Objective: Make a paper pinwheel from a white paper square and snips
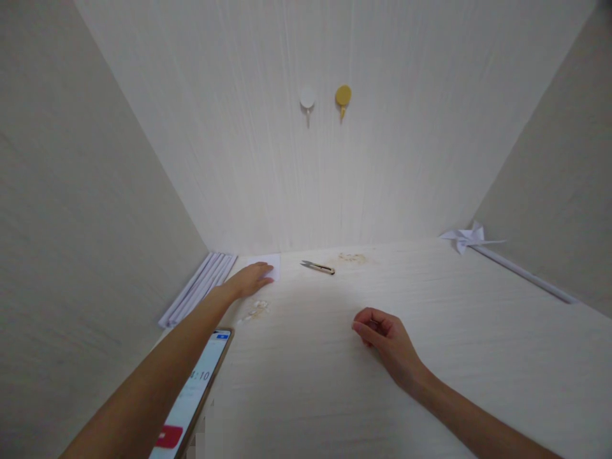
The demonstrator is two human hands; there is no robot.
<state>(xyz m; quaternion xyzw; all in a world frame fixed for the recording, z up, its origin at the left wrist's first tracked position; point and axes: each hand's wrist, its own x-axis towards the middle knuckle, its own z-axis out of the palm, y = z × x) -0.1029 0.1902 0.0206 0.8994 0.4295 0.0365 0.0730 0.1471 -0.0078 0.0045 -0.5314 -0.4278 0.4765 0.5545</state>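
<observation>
At the back left, my left hand [253, 278] reaches over a white sheet of paper [275, 260], fingers stretched and thumb apart, resting on it. My right hand [380, 331] is over the middle of the table, its fingers curled and thumb against the index finger; nothing shows in the pinch. Between and beyond the hands lies a pair of thread snips [319, 268], blades pointing left. Small pale bits [258, 310] lie in a loose pile just below my left hand. A second pile of small pale bits [352, 258] sits right of the snips.
Several white paper tubes [198, 287] lie along the left wall. A phone [196, 389] is partly under my left forearm. A paper pinwheel [468, 237] on a white stick [526, 275] lies by the right wall. A white hook [307, 100] and a yellow hook [343, 97] are on the back wall.
</observation>
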